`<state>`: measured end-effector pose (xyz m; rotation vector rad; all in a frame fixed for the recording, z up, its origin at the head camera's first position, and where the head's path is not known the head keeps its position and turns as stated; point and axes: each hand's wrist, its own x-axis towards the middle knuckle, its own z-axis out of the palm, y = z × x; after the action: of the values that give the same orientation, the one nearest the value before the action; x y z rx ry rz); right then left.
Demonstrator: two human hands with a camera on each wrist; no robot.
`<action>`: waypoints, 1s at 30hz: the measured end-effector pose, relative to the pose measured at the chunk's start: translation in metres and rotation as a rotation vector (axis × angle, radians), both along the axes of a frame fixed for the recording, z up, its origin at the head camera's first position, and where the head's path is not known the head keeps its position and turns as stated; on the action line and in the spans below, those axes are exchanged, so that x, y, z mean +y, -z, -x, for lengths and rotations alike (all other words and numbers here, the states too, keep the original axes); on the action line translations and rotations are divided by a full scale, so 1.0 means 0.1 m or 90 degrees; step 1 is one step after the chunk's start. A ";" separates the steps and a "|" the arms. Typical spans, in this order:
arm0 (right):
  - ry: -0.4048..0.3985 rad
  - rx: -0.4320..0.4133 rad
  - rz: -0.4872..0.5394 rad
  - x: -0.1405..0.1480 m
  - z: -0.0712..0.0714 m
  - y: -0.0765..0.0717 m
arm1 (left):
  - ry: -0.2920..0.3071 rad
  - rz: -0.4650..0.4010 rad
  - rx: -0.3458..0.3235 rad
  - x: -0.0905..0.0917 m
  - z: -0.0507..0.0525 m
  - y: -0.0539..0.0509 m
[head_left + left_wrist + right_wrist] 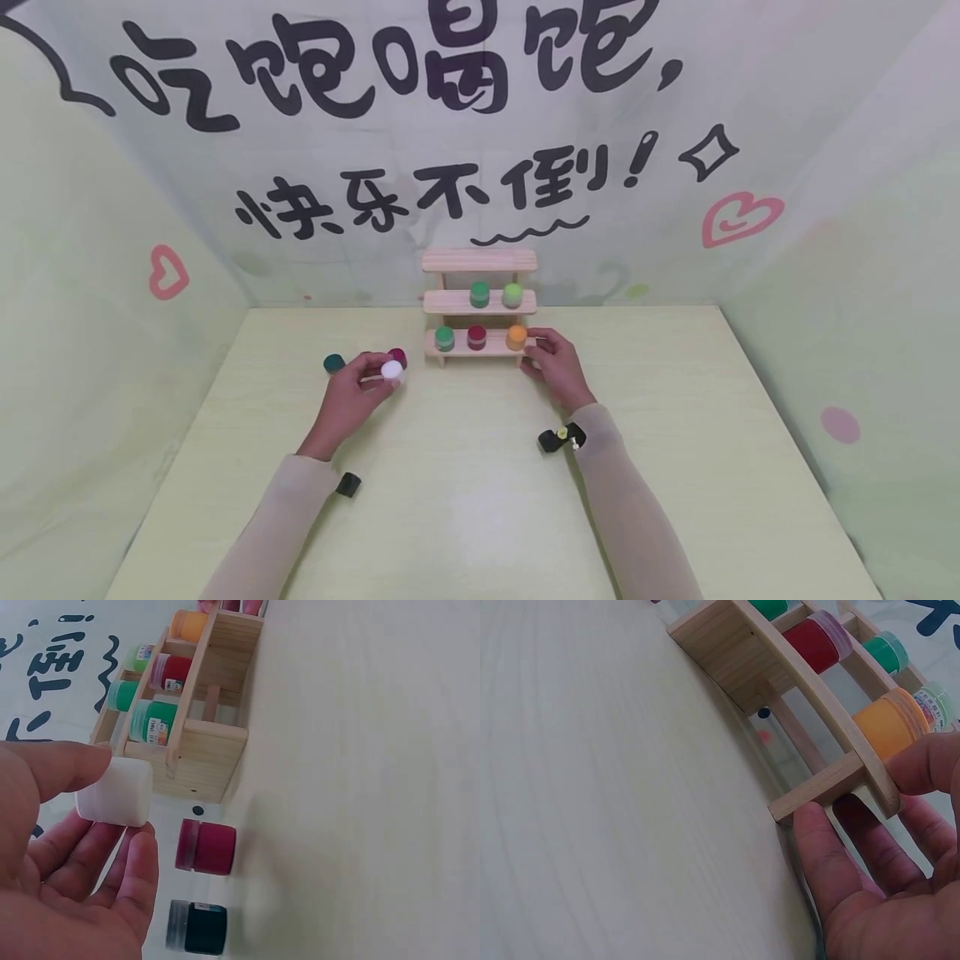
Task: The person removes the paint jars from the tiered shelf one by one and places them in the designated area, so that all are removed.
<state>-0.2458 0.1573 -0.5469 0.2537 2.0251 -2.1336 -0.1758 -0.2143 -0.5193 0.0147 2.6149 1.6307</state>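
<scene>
Head view shows the left hand (352,402) with thumb and fingers pinched on a white jar (392,371), above the surface (465,500) and to the left of a three-step wooden rack (480,262). A magenta jar (398,357) is close behind and partly covered by this hand; a dark teal jar (333,363) stands at its other side. On the lower step are a green jar (445,338), a dark red jar (477,337) and an orange jar (517,337); the middle step carries another green jar (480,294) and a light green jar (513,295). The right hand (558,371) is at the right end of the lower step. Behind is a cloth (652,258) with black writing.

From the left wrist, the magenta and dark teal jars are both seen nearly whole, and a printed label (158,731) appears on the lower green jar.

The right wrist view makes clear what the head view hides: the right hand grips the rack's end, thumb above, fingertips (810,817) at the end support (817,785). Whether the thumb touches the orange jar, I cannot tell.
</scene>
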 end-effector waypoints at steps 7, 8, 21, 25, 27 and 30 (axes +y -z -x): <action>-0.002 -0.001 -0.002 0.00 0.00 0.00 | -0.007 0.017 -0.011 -0.04 -0.07 0.12; -0.001 -0.001 -0.001 0.00 0.00 0.00 | -0.006 0.018 -0.018 -0.04 -0.07 0.13; 0.004 0.005 0.003 -0.03 -0.01 -0.02 | 0.000 0.035 -0.049 -0.04 -0.05 0.21; 0.004 0.007 0.001 -0.03 -0.01 -0.01 | 0.005 0.036 -0.043 -0.04 -0.04 0.25; 0.002 0.008 0.002 -0.02 -0.01 -0.01 | 0.011 0.036 -0.038 -0.04 -0.03 0.25; 0.000 0.009 0.001 -0.01 -0.01 -0.01 | 0.011 0.033 -0.039 -0.04 0.00 0.27</action>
<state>-0.2449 0.1567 -0.5461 0.2393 2.0301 -2.1427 -0.1757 -0.2184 -0.5461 -0.0147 2.6030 1.5334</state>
